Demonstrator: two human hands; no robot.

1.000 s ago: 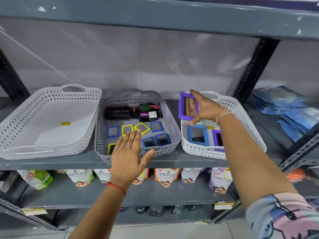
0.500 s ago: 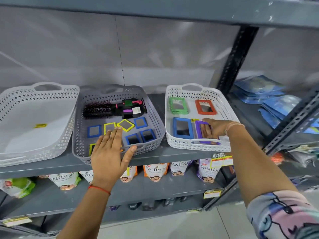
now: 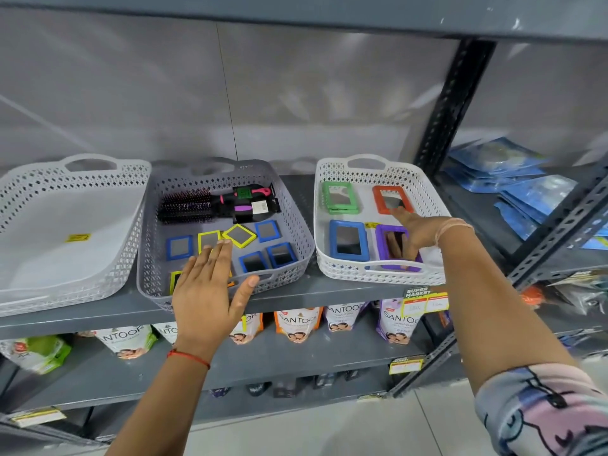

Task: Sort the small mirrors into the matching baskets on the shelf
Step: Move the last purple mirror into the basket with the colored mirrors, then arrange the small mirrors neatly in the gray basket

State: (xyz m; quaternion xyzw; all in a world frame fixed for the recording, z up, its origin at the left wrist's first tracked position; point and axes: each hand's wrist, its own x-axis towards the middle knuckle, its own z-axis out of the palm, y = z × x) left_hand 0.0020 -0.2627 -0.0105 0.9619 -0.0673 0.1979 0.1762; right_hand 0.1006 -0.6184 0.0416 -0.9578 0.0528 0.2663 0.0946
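Observation:
The grey basket (image 3: 286, 199) in the middle holds several small mirrors, some blue-framed (image 3: 179, 247) and some yellow-framed (image 3: 239, 235). My left hand (image 3: 210, 291) hovers flat over its front edge with fingers spread, holding nothing and hiding part of a yellow mirror. The right white basket (image 3: 427, 195) holds larger mirrors: green (image 3: 339, 197), orange (image 3: 378, 200), blue (image 3: 348, 240) and purple (image 3: 383, 248). My right hand (image 3: 416, 233) is open over the purple mirror's right side, its index finger reaching toward the orange one.
An empty white basket (image 3: 33, 195) with a yellow sticker stands at the left. Hairbrushes (image 3: 187, 209) lie at the back of the grey basket. Blue packets (image 3: 526, 192) fill the shelf to the right, past a black upright post (image 3: 450, 103). Soap pouches (image 3: 297, 324) line the shelf below.
My right hand brought the purple mirror down from upright and laid it flat at the front right of the right basket, then loosened off it. My left hand has hardly moved.

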